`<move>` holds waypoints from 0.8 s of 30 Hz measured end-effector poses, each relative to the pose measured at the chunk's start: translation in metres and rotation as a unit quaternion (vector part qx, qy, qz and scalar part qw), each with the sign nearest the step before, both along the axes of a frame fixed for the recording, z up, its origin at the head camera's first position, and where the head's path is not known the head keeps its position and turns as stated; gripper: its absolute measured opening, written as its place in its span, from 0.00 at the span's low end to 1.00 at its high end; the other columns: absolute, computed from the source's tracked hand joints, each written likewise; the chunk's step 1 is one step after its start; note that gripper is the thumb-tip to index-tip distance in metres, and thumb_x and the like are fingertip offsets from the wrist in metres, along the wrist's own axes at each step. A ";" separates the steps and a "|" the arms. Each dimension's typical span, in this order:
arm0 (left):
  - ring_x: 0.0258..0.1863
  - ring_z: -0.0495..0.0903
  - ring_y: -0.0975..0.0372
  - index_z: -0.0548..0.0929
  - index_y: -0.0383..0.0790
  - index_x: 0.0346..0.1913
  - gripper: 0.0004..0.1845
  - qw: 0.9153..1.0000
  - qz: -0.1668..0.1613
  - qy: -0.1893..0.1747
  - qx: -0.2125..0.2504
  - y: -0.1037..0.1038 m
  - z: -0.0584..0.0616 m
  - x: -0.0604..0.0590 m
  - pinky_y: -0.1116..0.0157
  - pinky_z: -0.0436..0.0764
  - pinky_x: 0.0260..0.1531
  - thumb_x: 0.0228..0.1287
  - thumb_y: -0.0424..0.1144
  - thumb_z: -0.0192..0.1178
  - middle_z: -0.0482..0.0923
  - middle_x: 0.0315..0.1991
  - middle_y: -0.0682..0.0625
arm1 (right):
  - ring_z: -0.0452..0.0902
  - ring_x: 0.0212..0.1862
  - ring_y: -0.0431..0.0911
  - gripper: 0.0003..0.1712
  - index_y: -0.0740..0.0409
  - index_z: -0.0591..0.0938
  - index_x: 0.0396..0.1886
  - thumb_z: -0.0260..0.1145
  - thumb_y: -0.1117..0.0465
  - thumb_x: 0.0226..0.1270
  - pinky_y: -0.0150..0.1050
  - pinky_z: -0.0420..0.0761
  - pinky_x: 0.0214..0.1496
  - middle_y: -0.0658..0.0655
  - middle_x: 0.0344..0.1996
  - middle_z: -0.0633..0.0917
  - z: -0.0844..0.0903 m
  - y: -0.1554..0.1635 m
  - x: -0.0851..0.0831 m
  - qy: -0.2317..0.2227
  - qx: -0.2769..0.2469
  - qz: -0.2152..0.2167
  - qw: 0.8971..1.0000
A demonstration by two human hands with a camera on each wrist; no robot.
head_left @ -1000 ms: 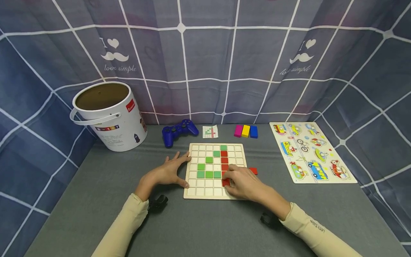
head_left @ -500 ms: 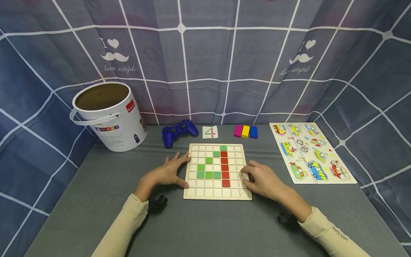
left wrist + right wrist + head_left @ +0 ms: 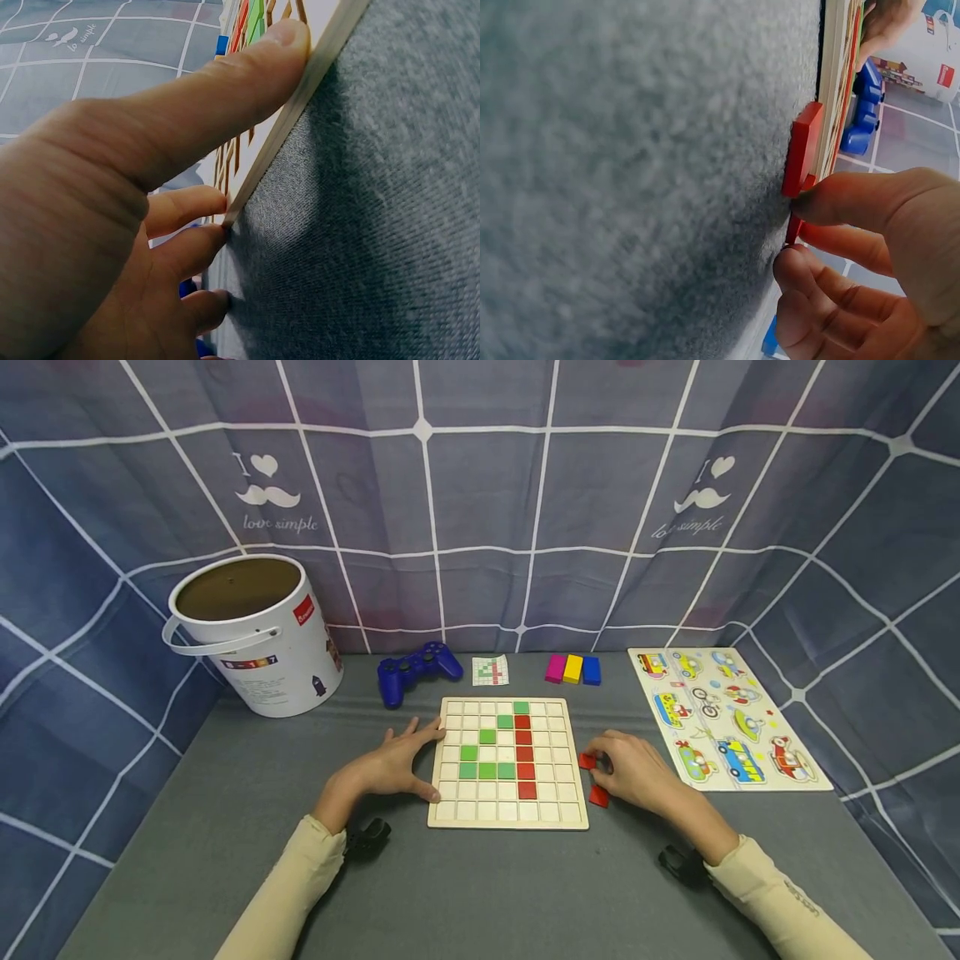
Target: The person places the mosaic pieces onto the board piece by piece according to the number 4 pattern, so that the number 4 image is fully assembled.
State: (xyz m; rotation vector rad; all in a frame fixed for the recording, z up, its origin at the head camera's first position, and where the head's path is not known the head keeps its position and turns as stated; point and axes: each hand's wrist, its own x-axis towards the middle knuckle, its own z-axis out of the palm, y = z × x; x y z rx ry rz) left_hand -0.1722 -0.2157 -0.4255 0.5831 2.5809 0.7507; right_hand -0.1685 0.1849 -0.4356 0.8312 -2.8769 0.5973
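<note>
- Your left hand (image 3: 390, 766) lies flat at the left edge of the wooden grid board (image 3: 507, 817), fingers (image 3: 217, 105) straight and relaxed; the thumb presses the board's rim, and nothing is held.
- Your right hand (image 3: 633, 770) sits on the grey surface (image 3: 487, 893) just right of the board, fingers curled and pinching a red tile (image 3: 587, 761) at its edges.
- A second red tile (image 3: 598, 796) lies on the surface beside that hand, close to the board's right edge.
- On the board, a column of red tiles (image 3: 524, 755) stands next to a group of green tiles (image 3: 487, 761).
- Behind the board: white bucket (image 3: 258, 635), blue game controller (image 3: 416, 669), pattern card (image 3: 491, 671), three coloured blocks (image 3: 573, 668).
- To the right: a vehicle puzzle board (image 3: 720, 718).
</note>
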 end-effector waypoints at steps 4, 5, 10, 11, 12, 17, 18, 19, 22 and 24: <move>0.78 0.35 0.45 0.59 0.44 0.78 0.58 1.000 0.003 0.000 -0.001 0.001 -0.001 -0.001 0.37 0.34 0.70 0.46 0.50 0.81 0.41 0.81 0.48 | 0.70 0.28 0.40 0.14 0.57 0.87 0.40 0.74 0.65 0.51 0.37 0.70 0.27 0.48 0.29 0.79 -0.001 -0.001 -0.002 -0.001 0.005 -0.006 1.000; 0.78 0.35 0.45 0.59 0.44 0.78 0.58 1.000 0.003 -0.001 -0.002 0.001 -0.001 -0.001 0.37 0.34 0.70 0.46 0.50 0.81 0.41 0.81 0.48 | 0.70 0.28 0.40 0.14 0.57 0.87 0.40 0.74 0.65 0.51 0.37 0.70 0.27 0.48 0.29 0.79 -0.002 -0.001 -0.002 -0.001 0.006 -0.008 1.000; 0.78 0.36 0.43 0.59 0.42 0.78 0.58 1.000 -0.001 0.001 0.002 0.000 -0.001 -0.001 0.36 0.34 0.69 0.46 0.51 0.80 0.42 0.81 0.46 | 0.69 0.27 0.41 0.14 0.57 0.87 0.40 0.74 0.64 0.51 0.37 0.70 0.27 0.48 0.29 0.79 -0.002 -0.001 -0.004 0.001 0.008 -0.012 1.000; 0.78 0.35 0.44 0.59 0.42 0.78 0.58 1.000 0.000 -0.001 0.001 0.000 0.000 -0.001 0.36 0.34 0.70 0.46 0.51 0.80 0.42 0.81 0.47 | 0.69 0.27 0.40 0.13 0.57 0.87 0.39 0.73 0.65 0.51 0.37 0.70 0.26 0.48 0.29 0.78 -0.002 -0.002 -0.004 0.004 0.008 -0.014 1.000; 0.78 0.35 0.44 0.59 0.42 0.78 0.58 1.000 -0.001 -0.001 0.000 0.000 0.000 0.000 0.36 0.34 0.70 0.46 0.51 0.80 0.42 0.81 0.47 | 0.69 0.26 0.40 0.13 0.56 0.87 0.39 0.73 0.65 0.51 0.37 0.70 0.26 0.48 0.28 0.78 -0.002 -0.002 -0.004 0.006 0.006 -0.015 1.000; 0.78 0.35 0.45 0.59 0.44 0.78 0.57 1.000 -0.001 -0.002 -0.001 0.000 -0.001 0.000 0.37 0.34 0.70 0.46 0.50 0.80 0.41 0.81 0.48 | 0.70 0.27 0.40 0.13 0.55 0.87 0.39 0.74 0.64 0.50 0.37 0.71 0.26 0.48 0.29 0.79 0.002 -0.008 0.001 0.019 -0.008 -0.013 1.000; 0.78 0.35 0.45 0.59 0.43 0.78 0.57 1.000 -0.002 -0.001 0.000 0.000 -0.001 0.000 0.37 0.34 0.70 0.46 0.50 0.80 0.41 0.81 0.48 | 0.70 0.28 0.39 0.13 0.55 0.86 0.38 0.74 0.63 0.50 0.37 0.71 0.27 0.48 0.30 0.79 0.003 -0.010 0.003 0.019 -0.012 -0.010 1.000; 0.78 0.35 0.45 0.59 0.43 0.78 0.57 1.000 -0.002 -0.001 0.000 0.000 -0.001 0.000 0.37 0.34 0.70 0.47 0.50 0.80 0.41 0.81 0.48 | 0.70 0.28 0.39 0.13 0.55 0.86 0.38 0.74 0.63 0.50 0.37 0.72 0.28 0.48 0.31 0.79 0.004 -0.012 0.005 0.019 -0.015 -0.005 1.000; 0.78 0.34 0.45 0.59 0.44 0.78 0.57 1.000 -0.002 -0.003 0.000 0.000 0.000 0.000 0.38 0.34 0.70 0.47 0.50 0.80 0.41 0.81 0.48 | 0.71 0.28 0.38 0.13 0.54 0.85 0.38 0.75 0.62 0.50 0.35 0.72 0.28 0.47 0.31 0.80 0.006 -0.021 0.014 0.025 -0.020 0.011 0.999; 0.78 0.35 0.45 0.59 0.43 0.78 0.57 1.000 -0.001 -0.002 0.000 0.000 0.000 0.000 0.37 0.33 0.70 0.46 0.50 0.80 0.41 0.81 0.48 | 0.70 0.27 0.36 0.13 0.53 0.84 0.37 0.75 0.62 0.49 0.34 0.72 0.28 0.46 0.31 0.79 0.007 -0.027 0.020 0.030 -0.024 0.025 0.999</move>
